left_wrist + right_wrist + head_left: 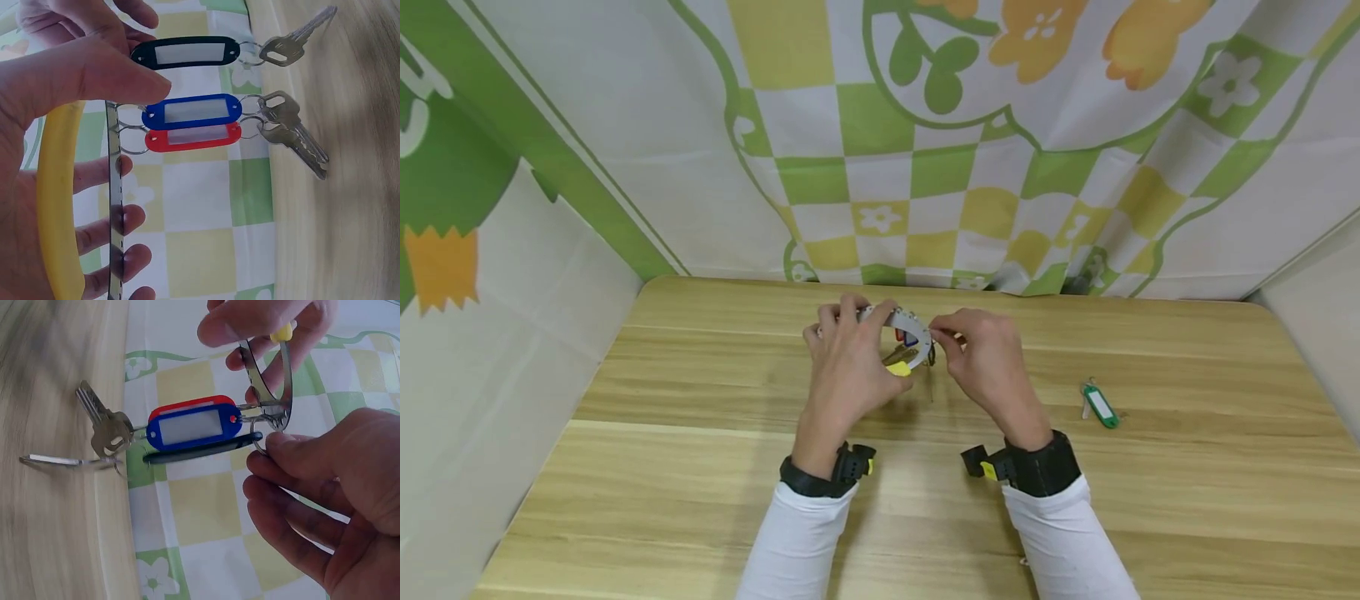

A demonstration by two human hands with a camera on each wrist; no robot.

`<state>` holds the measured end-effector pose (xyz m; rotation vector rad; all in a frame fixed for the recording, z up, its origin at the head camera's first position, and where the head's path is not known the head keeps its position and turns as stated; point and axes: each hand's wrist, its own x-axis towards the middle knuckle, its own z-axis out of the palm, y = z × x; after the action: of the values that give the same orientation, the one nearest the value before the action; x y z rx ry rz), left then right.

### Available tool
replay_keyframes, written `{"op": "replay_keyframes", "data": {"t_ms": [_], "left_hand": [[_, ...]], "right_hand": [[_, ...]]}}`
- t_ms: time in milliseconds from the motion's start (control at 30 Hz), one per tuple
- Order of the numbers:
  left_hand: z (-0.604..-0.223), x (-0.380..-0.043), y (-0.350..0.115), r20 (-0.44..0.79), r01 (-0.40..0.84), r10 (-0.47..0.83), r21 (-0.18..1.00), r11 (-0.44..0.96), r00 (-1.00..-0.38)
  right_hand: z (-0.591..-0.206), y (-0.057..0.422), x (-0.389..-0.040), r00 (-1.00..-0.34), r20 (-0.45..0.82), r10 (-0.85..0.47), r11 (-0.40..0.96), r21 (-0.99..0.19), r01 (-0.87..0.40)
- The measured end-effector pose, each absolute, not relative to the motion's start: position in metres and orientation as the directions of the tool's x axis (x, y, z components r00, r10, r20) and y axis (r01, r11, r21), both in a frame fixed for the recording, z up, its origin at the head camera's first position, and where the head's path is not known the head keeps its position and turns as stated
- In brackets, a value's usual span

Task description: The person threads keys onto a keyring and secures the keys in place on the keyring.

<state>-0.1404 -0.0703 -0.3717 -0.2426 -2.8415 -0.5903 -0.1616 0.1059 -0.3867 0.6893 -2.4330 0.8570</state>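
Note:
My left hand (848, 358) holds a flat, curved metal key holder (922, 337) with a yellow handle (60, 206), its fingers spread along the metal strip. From the strip hang a blue key tag (156, 115) and a red key tag (155, 141), each with a silver key on a small ring. My right hand (988, 358) pinches the split ring (257, 445) of a black key tag (200, 451) between thumb and forefinger, right at the metal edge. A key (287, 50) dangles from the black tag's other end.
A green key tag (1101, 407) with a key lies on the wooden table (700, 467), to the right of my hands. Behind the table hangs a green, yellow and white checked cloth (880, 179). A small pale thing (1024, 562) shows beside my right sleeve.

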Motion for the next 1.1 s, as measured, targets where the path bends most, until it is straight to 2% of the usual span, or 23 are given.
{"op": "replay_keyframes", "data": {"t_ms": [200,500,867,1100], "left_hand": [[-0.3714,-0.1409,-0.0715,0.239,0.203,0.116,0.378,0.903,-0.964],[-0.3716,-0.1392,-0.0662,0.234,0.141,0.037,0.444,0.885,-0.972],[-0.3712,-0.1386,-0.0645,0.222,0.103,-0.011,0.497,0.861,-0.975],[-0.3713,-0.1396,-0.0651,0.213,0.100,-0.014,0.511,0.854,-0.977]], "right_hand": [[-0.3884,0.1068,-0.1621,-0.793,0.534,-0.294,0.671,-0.475,-0.569],[-0.3892,0.1020,-0.1616,-0.869,0.476,-0.133,0.609,-0.653,-0.451],[-0.3895,0.0969,-0.1618,-0.870,0.482,-0.104,0.595,-0.670,-0.443],[-0.3905,0.0983,-0.1631,-0.840,0.528,-0.122,0.577,-0.651,-0.493]]}}
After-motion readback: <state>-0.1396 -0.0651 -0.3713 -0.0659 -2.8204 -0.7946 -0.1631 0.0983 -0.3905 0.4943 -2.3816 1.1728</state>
